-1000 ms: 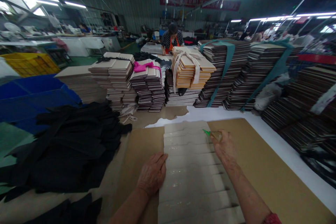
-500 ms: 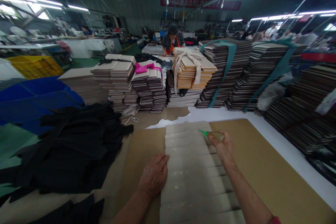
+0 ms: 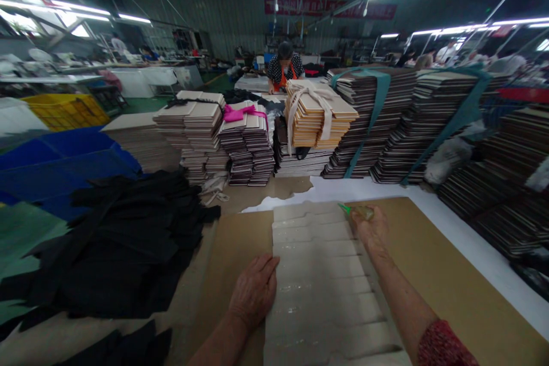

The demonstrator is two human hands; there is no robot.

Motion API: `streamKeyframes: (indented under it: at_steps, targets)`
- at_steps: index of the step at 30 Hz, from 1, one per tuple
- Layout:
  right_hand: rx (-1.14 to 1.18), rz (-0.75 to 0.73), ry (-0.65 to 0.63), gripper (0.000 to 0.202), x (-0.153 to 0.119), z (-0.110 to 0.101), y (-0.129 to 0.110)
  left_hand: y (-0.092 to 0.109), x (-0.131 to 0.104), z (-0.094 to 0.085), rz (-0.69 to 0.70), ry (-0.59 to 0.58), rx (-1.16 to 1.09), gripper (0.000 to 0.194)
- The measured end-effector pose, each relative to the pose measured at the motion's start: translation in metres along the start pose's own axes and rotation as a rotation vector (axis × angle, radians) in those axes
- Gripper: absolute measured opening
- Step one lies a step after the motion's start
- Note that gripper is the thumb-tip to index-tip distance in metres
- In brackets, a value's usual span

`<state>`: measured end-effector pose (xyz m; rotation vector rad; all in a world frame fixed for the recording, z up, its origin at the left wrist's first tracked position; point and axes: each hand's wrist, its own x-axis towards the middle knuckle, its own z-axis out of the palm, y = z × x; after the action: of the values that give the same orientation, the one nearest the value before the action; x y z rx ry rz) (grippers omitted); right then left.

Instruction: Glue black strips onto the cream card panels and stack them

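Overlapping light grey-beige pieces (image 3: pixel 317 274) lie in a long row on a brown board (image 3: pixel 240 234), with shiny wet-looking streaks near their left edges. My left hand (image 3: pixel 255 289) rests flat on the board, its fingertips at the left edge of the row. In my right hand (image 3: pixel 373 231) is a small squeeze bottle (image 3: pixel 363 213) with a green nozzle (image 3: pixel 343 207). The nozzle points left, over the far right corner of the row. Whether its tip touches the topmost piece I cannot tell.
Black cut pieces (image 3: pixel 115 240) are heaped on the left, before a blue bin (image 3: pixel 64 160). Tied stacks of panels (image 3: pixel 317 114) line the far side, and dark stacks (image 3: pixel 484 183) stand at the right. A person (image 3: pixel 285 68) in an orange apron works beyond them.
My right hand has moved a little to the right with the bottle, along the far end of the row. The left hand stays at the row's left edge. The view has shifted slightly.
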<state>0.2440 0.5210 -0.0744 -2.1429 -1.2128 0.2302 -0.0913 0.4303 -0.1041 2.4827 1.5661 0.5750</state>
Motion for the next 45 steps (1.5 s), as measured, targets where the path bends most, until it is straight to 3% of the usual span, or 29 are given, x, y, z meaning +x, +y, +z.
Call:
streamKeyframes:
  at_steps: [7, 19, 45]
  targets:
    - [-0.051, -0.009, -0.072, 0.046, 0.002, -0.008, -0.018, 0.001, 0.001, -0.002, 0.000, -0.003, -0.010, 0.034]
    - [-0.043, -0.054, -0.106, 0.041, -0.007, -0.006, -0.026, 0.002, 0.000, -0.001, -0.023, -0.009, -0.014, 0.034]
    - [-0.081, -0.134, -0.197, 0.043, -0.038, 0.020, -0.068, 0.009, 0.001, -0.010, -0.036, -0.032, -0.072, 0.032]
